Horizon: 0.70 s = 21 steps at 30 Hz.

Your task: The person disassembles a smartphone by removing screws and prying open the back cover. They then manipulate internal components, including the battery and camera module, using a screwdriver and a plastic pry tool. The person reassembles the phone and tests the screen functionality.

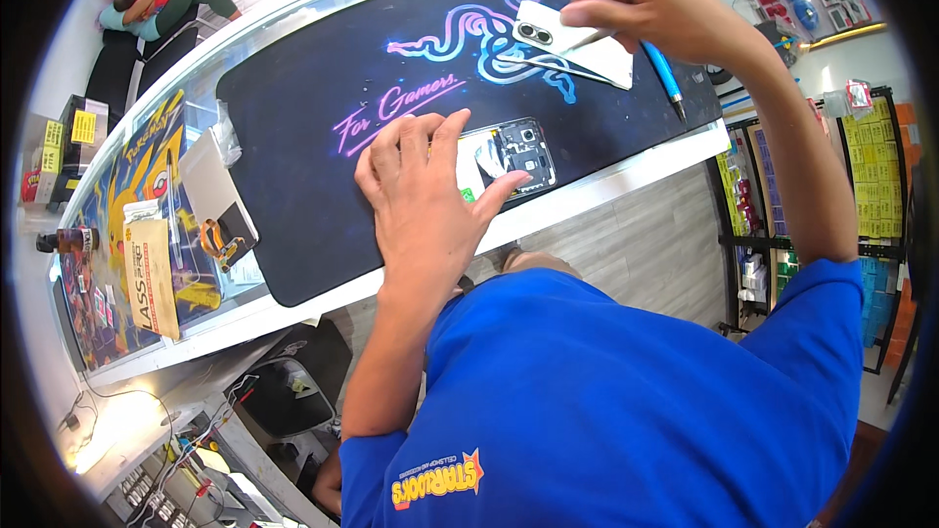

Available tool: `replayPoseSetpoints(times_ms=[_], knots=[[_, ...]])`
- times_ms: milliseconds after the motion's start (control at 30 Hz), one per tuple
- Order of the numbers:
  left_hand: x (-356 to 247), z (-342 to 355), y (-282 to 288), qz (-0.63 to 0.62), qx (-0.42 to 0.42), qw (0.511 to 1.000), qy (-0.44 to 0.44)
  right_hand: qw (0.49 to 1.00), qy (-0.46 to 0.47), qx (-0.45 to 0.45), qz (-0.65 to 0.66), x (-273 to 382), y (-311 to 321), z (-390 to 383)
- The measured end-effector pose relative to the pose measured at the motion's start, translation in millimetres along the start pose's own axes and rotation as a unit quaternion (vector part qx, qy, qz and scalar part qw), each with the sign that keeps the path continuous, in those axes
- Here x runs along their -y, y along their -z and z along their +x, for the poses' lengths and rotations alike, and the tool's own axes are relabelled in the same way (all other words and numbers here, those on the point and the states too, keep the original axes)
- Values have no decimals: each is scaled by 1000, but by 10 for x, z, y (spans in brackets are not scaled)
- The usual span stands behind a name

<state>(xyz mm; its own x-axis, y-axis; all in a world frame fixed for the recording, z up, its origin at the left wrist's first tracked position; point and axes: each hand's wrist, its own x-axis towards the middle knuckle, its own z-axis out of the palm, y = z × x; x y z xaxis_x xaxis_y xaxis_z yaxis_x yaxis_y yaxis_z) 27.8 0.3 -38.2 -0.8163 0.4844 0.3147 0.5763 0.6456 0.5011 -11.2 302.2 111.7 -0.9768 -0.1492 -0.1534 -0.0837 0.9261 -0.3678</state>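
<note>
An opened smartphone (528,156) lies on the black desk mat, its dark inner parts and camera showing. My left hand (425,186) holds it at its left part, thumb over the near edge and forefinger by the far edge; the palm hides some of the phone. Farther right, a white phone back cover (611,64) with a round-lensed camera block rests on the mat. Just above it is my right hand (641,15), fingers pinched together. A thin dark tip shows below those fingers, too little to name. A blue pen-shaped tool (661,73) lies right of the cover.
The mat (293,215) covers most of a white-edged glass counter. At its left end sit a flat pale panel (217,186), an orange flex-like part (217,242) and a tan packet (152,279). Stocked racks (871,166) stand right. A person (161,5) sits beyond the counter.
</note>
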Motion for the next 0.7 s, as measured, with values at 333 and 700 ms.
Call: replayPoseSetpoints(times_ms=[333, 700], knots=[[36, 30, 145, 7, 78, 996, -46, 934, -93, -80, 335, -496, -753, -963], [3, 57, 68, 46, 60, 997, -16, 958, 222, -174, 44, -526, -884, -299]])
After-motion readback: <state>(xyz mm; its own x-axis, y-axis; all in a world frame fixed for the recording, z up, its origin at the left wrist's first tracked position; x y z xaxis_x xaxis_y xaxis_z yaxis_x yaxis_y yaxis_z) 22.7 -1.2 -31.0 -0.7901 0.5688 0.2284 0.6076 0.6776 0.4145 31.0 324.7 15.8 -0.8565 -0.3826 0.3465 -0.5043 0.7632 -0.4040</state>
